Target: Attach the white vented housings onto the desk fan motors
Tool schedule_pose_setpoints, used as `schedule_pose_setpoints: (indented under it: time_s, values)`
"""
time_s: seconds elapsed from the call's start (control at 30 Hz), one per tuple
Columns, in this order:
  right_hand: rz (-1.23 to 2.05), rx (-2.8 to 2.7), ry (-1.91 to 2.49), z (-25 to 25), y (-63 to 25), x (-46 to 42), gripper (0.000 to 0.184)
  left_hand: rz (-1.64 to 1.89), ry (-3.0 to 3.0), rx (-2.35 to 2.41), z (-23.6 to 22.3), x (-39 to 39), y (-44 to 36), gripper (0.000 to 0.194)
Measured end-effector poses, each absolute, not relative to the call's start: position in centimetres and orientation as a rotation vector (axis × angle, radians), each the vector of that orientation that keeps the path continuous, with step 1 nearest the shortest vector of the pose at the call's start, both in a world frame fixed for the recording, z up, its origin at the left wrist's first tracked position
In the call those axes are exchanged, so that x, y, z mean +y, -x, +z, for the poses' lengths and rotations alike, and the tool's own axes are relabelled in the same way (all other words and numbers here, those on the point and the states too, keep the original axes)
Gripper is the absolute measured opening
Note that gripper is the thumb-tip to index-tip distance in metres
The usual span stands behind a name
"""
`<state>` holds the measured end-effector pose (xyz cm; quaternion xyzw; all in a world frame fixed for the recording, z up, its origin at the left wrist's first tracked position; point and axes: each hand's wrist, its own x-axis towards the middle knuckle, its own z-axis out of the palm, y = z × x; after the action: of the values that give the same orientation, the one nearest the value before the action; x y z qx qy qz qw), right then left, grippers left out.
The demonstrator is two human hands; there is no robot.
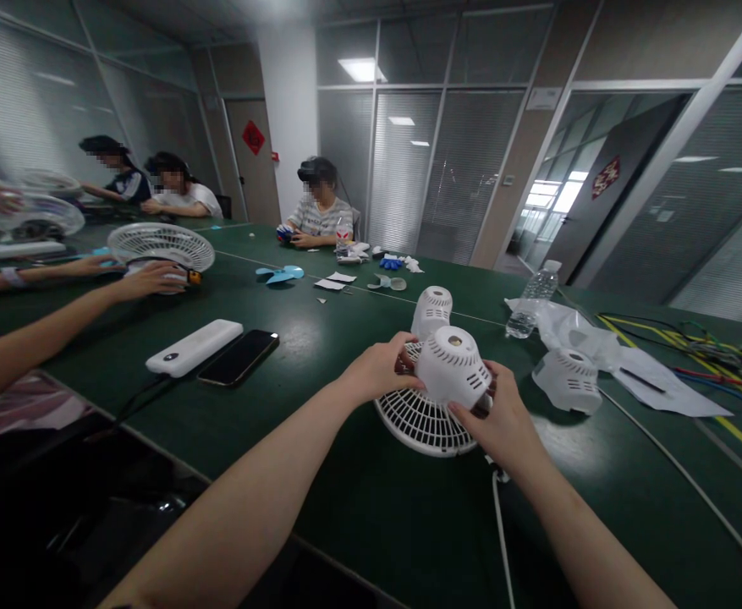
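Both my hands grip a white plastic fan motor cover (pixel 452 372) with slotted vents and a round hole on top. My left hand (pixel 380 368) pinches its left side, and my right hand (pixel 501 414) has fingers and thumb around the right side. Beneath the cover lies a white fan grille (pixel 431 427), face down on the table. Whether the cover touches the grille I cannot tell. Just behind stands a second white cover (pixel 434 306). Another similar cover (pixel 570 381) sits to the right of my right hand. A white cord (pixel 501 524) runs from near the grille toward me.
On the green table (pixel 320 338) lie a white power bank (pixel 194 347), a black phone (pixel 239 357) and blue fan blades (pixel 280 274). To the right are a plastic bottle (pixel 534 300), paper with a pen (pixel 643 381) and tangled wires (pixel 706 347). A co-worker's hands hold another grille (pixel 161 245) at left.
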<state>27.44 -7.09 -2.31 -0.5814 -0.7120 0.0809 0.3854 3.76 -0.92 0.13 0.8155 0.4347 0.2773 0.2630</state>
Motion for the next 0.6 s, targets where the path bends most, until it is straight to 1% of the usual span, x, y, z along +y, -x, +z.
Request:
schedule_pose_setpoints:
  time_s: [0.1,0.17,0.27,0.33,0.4,0.5,0.6]
  values:
    - [0.336,-1.845,1.452,-2.1,-27.9,-6.7,0.075,0.761,-2.210,1.180,0.1,-0.9,-3.8,0.072]
    - [0.393,-1.858,1.426,-1.9,-28.3,-6.5,0.075,0.813,-2.241,1.190,0.0,-0.9,-3.9,0.074]
    - [0.451,-1.876,1.390,-1.5,-28.7,-6.4,0.074,0.883,-2.297,1.143,-0.3,-0.9,-3.9,0.091]
    - [0.506,-1.896,1.355,-1.3,-28.8,-6.6,0.073,0.866,-2.301,1.077,-0.5,-0.9,-3.9,0.103]
    - [0.574,-1.919,1.324,-1.1,-28.8,-6.7,0.073,0.829,-2.276,0.991,-0.6,-1.0,-4.0,0.107]
    - [0.644,-1.936,1.303,-1.0,-28.9,-6.9,0.074,0.773,-2.203,0.861,-0.5,-1.1,-4.2,0.097]
    - [0.672,-1.914,1.304,-1.1,-28.8,-7.0,0.076,0.733,-2.141,0.847,-0.5,-1.2,-4.3,0.085]
